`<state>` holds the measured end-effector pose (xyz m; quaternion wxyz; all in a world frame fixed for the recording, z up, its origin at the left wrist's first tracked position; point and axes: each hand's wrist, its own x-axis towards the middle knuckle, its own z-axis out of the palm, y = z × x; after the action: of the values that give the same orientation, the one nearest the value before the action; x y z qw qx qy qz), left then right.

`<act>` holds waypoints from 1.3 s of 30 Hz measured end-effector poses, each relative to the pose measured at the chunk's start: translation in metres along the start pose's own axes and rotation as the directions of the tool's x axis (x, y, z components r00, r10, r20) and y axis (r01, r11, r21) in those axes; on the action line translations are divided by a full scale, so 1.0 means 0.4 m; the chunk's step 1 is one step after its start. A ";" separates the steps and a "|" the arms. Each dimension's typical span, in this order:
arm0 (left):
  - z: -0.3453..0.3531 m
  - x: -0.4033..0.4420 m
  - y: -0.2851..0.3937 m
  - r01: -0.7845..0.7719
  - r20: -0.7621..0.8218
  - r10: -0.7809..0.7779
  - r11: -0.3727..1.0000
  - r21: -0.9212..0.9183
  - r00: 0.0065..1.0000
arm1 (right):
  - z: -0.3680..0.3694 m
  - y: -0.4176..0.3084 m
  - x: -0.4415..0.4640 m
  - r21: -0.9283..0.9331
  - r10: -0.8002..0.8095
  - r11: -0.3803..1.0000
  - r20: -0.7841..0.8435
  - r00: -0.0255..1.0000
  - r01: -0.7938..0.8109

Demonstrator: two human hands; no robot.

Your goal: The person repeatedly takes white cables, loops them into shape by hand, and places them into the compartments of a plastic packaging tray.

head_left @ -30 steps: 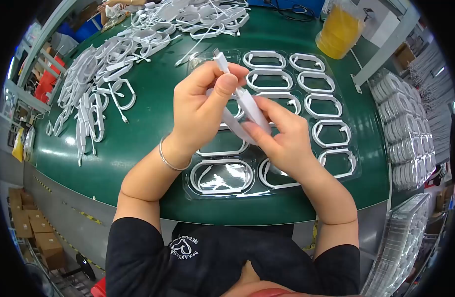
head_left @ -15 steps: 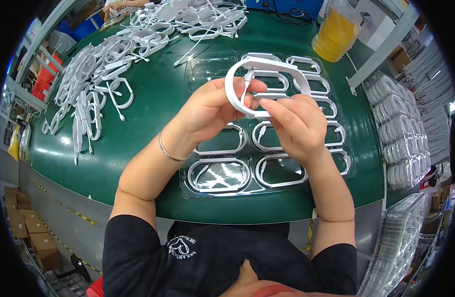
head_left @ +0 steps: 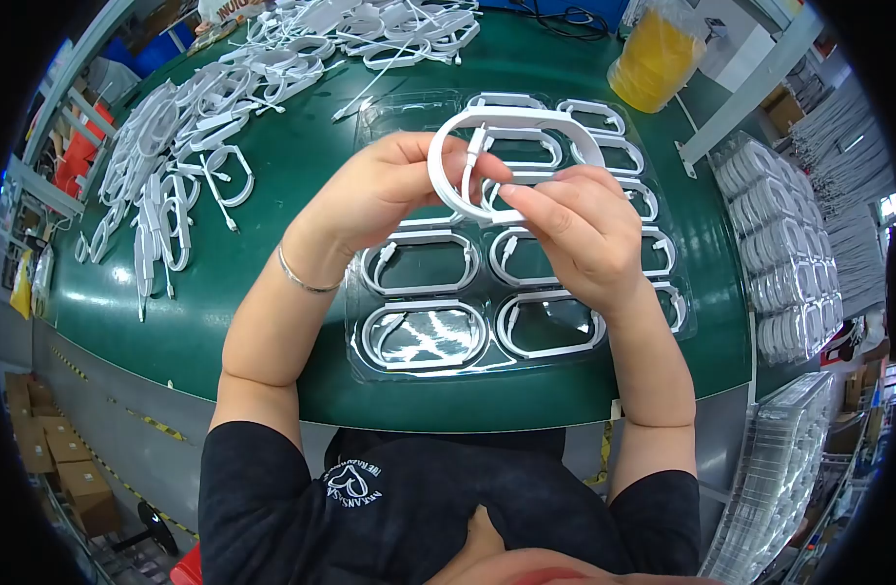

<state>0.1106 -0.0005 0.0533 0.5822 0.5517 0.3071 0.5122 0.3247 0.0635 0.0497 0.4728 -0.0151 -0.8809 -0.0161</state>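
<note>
A white cable coiled into an oval loop (head_left: 526, 119) is held up over the clear plastic tray (head_left: 380, 368). My left hand (head_left: 389, 185) pinches the loop's left end, beside the white connector (head_left: 476, 146) that lies inside the loop. On the lower right side, my right hand (head_left: 584, 229) grips the same loop between thumb and fingers. Under and around both hands, the tray holds several coiled white cables in oval slots, such as the one at its front left (head_left: 424, 365). My hands partly cover the tray's middle.
A heap of loose white cables (head_left: 224, 97) spreads over the green table (head_left: 272, 185) at the left and back. A yellow roll in plastic (head_left: 655, 60) stands at the back right. Stacked filled trays (head_left: 784, 253) and clear trays (head_left: 784, 458) are at the right. A metal post (head_left: 750, 88) rises nearby.
The cable was bunched between both hands with its connector pointing up; it now shows as an open oval loop. Since half a second ago the hands and loop have shifted slightly left.
</note>
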 end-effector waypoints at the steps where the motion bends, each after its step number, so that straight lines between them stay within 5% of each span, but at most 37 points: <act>1: 0.009 0.000 0.016 0.031 -0.092 -0.026 0.998 0.056 0.995 | 0.001 0.000 -0.001 -0.026 -0.005 1.000 0.002 1.000 0.005; 3: -0.002 0.005 0.022 0.074 -0.253 -0.048 0.992 0.098 0.966 | -0.002 -0.003 -0.005 -0.051 0.012 0.999 0.036 0.999 -0.010; 5: -0.019 -0.005 0.034 0.023 -0.212 -0.043 0.995 -0.098 0.976 | -0.002 -0.008 -0.005 -0.076 0.030 0.997 0.068 0.997 -0.024; 7: -0.004 0.001 0.029 0.068 -0.297 -0.078 0.997 -0.044 0.952 | 0.000 -0.016 -0.001 -0.328 0.015 0.945 0.056 0.998 0.004; 9: 0.004 0.003 0.013 -0.005 -0.402 0.199 0.900 0.435 0.894 | 0.013 -0.003 -0.006 -0.491 0.048 0.869 -0.046 0.998 -0.065; 10: -0.003 0.008 0.006 -0.056 -0.429 0.257 0.902 0.428 0.866 | 0.016 0.003 -0.012 -0.476 0.066 0.872 -0.126 0.990 -0.119; 12: -0.020 0.010 0.006 -0.062 -0.458 0.284 0.895 0.442 0.842 | 0.022 0.032 -0.038 -0.304 0.115 0.930 -0.291 0.950 -0.206; 13: -0.024 0.009 0.007 -0.063 -0.485 0.308 0.887 0.457 0.819 | 0.032 0.032 -0.044 -0.148 0.301 0.919 -0.337 0.892 -0.366; 15: -0.021 0.007 0.010 -0.061 -0.495 0.302 0.894 0.444 0.815 | 0.039 0.052 -0.051 0.362 0.806 0.583 -0.141 0.575 -0.727; 16: -0.020 0.008 0.012 -0.060 -0.504 0.296 0.900 0.432 0.812 | 0.044 0.064 -0.039 0.698 0.903 0.320 -0.021 0.429 -0.641; 19: -0.017 0.010 0.015 -0.022 -0.486 0.261 0.895 0.445 0.834 | 0.065 0.103 -0.023 0.754 0.912 0.307 -0.058 0.406 -0.580; 21: -0.040 0.014 0.018 -0.024 -0.479 0.273 0.886 0.464 0.834 | 0.072 0.118 -0.001 0.681 0.875 0.419 -0.127 0.467 -0.601; 22: -0.053 0.014 0.021 -0.029 -0.473 0.291 0.873 0.487 0.831 | 0.072 0.124 0.012 0.385 0.647 0.753 -0.287 0.707 -0.533; 23: -0.065 0.013 0.032 -0.003 -0.473 0.289 0.856 0.517 0.832 | 0.073 0.128 0.027 0.027 0.325 0.942 -0.316 0.891 -0.334; 24: -0.081 0.013 0.036 0.000 -0.483 0.285 0.861 0.509 0.828 | 0.081 0.126 0.045 -0.001 0.249 0.966 -0.256 0.934 -0.257; 27: -0.159 0.009 0.034 0.149 -0.454 0.206 0.763 0.629 0.867 | 0.144 0.158 0.062 0.093 0.326 0.943 -0.068 0.943 -0.320; 28: -0.190 0.012 0.029 0.157 -0.461 0.201 0.763 0.627 0.864 | 0.173 0.173 0.065 0.242 0.434 0.878 -0.036 0.900 -0.413; 30: -0.257 0.023 0.008 0.266 -0.462 0.145 0.653 0.709 0.875 | 0.225 0.205 0.076 0.259 0.584 0.775 0.054 0.810 -0.576; 33: -0.344 0.050 -0.063 0.252 -0.456 0.212 0.602 0.757 0.864 | 0.324 0.271 0.066 0.076 0.665 0.719 0.214 0.716 -0.690; 34: -0.359 0.057 -0.073 0.232 -0.434 0.248 0.569 0.789 0.866 | 0.350 0.282 0.060 0.147 0.727 0.605 0.299 0.618 -0.782; 37: -0.356 0.039 -0.120 0.333 -0.435 0.163 0.429 0.840 0.886 | 0.373 0.283 0.022 0.029 0.721 0.599 0.416 0.555 -0.800; 39: -0.373 0.014 -0.172 0.224 -0.242 0.256 0.098 0.970 0.936 | 0.377 0.270 -0.005 -0.001 0.677 0.661 0.433 0.596 -0.750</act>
<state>-0.0078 0.0626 -0.0416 -0.0121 0.6997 0.6625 0.2671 0.2047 0.1777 -0.0337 0.2496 -0.3273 -0.8739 0.2587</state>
